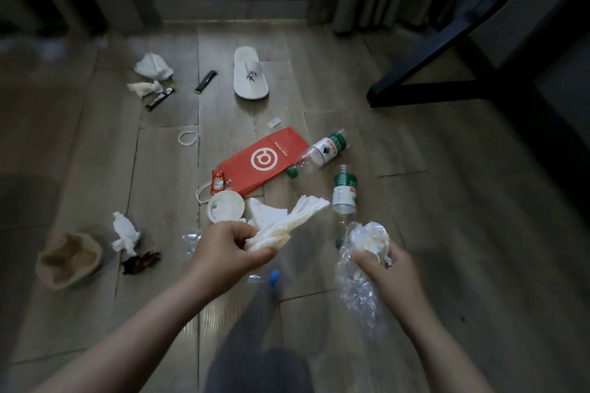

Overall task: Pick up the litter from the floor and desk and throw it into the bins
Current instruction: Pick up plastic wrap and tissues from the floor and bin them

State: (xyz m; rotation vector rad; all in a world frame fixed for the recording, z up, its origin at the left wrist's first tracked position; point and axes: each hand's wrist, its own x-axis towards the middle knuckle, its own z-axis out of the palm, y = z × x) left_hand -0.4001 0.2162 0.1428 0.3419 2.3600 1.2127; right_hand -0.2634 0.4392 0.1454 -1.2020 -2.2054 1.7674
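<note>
Matt wood-look floor point(415, 201), soft white paper tissues point(281, 226), crinkled glossy clear plastic point(357, 284)

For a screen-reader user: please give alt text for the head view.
The left hand grips white tissues and the right hand a crumpled clear bag, above a wooden floor. Scattered there: a red paper bag, two green-labelled bottles, a white slipper, a lid.
</note>
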